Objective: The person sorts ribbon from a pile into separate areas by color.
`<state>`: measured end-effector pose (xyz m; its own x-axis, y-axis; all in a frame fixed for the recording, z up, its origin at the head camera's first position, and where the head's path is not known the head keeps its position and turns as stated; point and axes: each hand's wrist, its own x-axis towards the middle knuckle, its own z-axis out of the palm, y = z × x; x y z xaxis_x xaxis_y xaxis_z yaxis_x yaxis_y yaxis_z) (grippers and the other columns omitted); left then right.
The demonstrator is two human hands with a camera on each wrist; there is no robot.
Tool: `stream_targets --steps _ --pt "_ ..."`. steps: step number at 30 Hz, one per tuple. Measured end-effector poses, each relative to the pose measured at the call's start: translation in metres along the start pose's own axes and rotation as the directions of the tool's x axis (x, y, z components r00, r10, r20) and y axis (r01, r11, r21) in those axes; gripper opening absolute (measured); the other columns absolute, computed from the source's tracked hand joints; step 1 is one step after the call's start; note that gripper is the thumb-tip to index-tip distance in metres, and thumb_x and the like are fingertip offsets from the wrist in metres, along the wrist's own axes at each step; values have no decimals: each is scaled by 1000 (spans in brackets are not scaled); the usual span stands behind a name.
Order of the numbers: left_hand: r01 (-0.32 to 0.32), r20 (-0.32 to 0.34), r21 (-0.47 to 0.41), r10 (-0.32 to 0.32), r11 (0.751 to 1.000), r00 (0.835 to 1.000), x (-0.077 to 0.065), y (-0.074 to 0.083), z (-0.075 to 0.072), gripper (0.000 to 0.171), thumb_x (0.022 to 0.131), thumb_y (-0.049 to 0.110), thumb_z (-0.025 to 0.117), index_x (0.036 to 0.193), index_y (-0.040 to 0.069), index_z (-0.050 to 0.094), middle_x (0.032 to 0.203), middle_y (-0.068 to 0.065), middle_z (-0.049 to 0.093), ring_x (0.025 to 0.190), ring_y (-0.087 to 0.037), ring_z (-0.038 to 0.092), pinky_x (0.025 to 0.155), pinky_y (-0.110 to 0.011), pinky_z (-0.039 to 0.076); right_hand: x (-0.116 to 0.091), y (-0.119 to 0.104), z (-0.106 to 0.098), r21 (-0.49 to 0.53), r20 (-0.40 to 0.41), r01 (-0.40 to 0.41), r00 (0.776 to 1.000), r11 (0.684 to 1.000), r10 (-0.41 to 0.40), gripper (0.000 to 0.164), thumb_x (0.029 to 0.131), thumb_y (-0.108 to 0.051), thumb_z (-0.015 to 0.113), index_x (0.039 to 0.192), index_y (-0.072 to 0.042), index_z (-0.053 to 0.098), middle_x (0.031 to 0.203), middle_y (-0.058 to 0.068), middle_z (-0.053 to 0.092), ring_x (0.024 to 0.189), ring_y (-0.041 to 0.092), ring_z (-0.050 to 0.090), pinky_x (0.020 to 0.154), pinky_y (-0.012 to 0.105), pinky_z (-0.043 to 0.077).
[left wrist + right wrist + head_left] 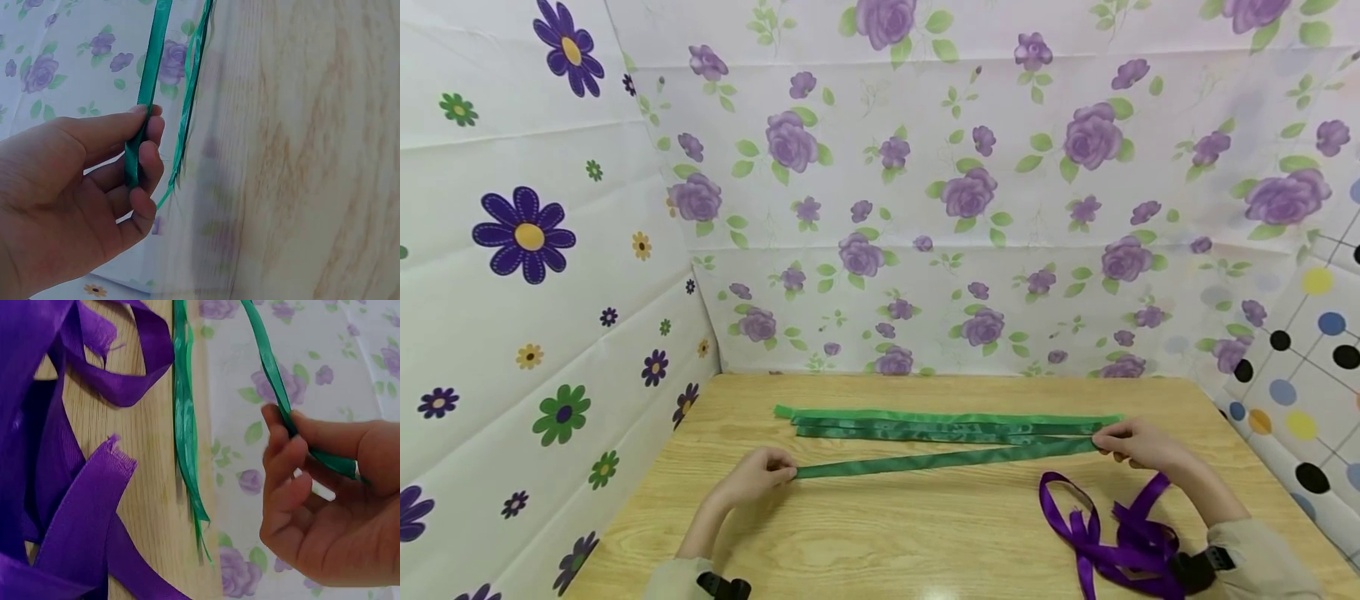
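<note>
Sheeting [910, 279] printed with purple roses forms the rear boundary of my work area; flower-printed panels stand at my left and dotted ones at my right. Wood-grain table [880, 533] extends from the sheeting toward me. Row of green ribbons [910, 426] lies crosswise on the table's far half, strips side by side, lighter green strip rearmost. Purple ribbon [87, 512] lies in a loose, looped heap on the table at my right, near my right forearm; one cut end is frayed.

Green ribbon [917, 462] is held between my two hands, on the near side of the row. It runs nearly straight, slanting away from me toward the right, where in the head view it converges with the row. I cannot tell whether its middle span touches the table.

Left hand [752, 479]: thumb and fingers closed on the ribbon's left end; a short tail passes below my thumb and lies against my curled fingers. Right hand [1138, 446]: thumb and index finger pinched together on the ribbon near its right end; a short tail projects past the pinch toward my palm. Both wrist views show my fingers apart from the row.
</note>
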<state>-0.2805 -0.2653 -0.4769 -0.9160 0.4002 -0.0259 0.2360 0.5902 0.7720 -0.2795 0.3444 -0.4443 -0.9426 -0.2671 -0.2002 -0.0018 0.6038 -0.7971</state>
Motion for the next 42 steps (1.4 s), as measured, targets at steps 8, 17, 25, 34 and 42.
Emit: stream_targets --steps 8,17,25,34,42 --pt "70 -116 34 -66 997 991 9 -2 1 17 94 18 63 92 3 70 76 -18 64 60 -10 50 54 -24 42 8 12 -6 10 -132 -87 987 996 88 46 91 -33 67 115 6 66 82 0 57 48 6 27 48 29 34" --pt "171 -226 12 -164 985 960 18 -5 4 16 94 5 59 101 -3 70 80 -14 66 69 -19 56 62 -28 44 14 29 -11 20 -90 -97 991 995 98 40 97 -21 58 120 12 61 58 -5 45 45 6 26 45 24 29" --pt "286 -321 -77 -295 955 900 24 -9 5 16 92 10 64 94 -4 71 76 -14 65 66 -19 57 57 -30 47 18 36 -8 29 -88 -144 985 989 146 36 94 -21 62 115 8 65 57 -4 47 45 5 29 45 22 31" --pt "299 -322 -100 -315 949 893 31 -15 7 19 95 3 54 90 -9 68 72 -12 66 59 -14 57 54 -27 46 25 48 -7 46 -113 -159 980 986 163 29 93 -16 62 108 8 69 57 -2 52 45 7 31 45 23 31" --pt "331 -363 -117 -350 936 863 44 -20 9 21 93 6 54 93 -10 68 71 -12 67 58 -12 59 54 -24 45 28 50 -4 20 -134 -155 979 988 156 27 90 -16 65 102 7 71 59 0 59 46 8 37 46 24 36"
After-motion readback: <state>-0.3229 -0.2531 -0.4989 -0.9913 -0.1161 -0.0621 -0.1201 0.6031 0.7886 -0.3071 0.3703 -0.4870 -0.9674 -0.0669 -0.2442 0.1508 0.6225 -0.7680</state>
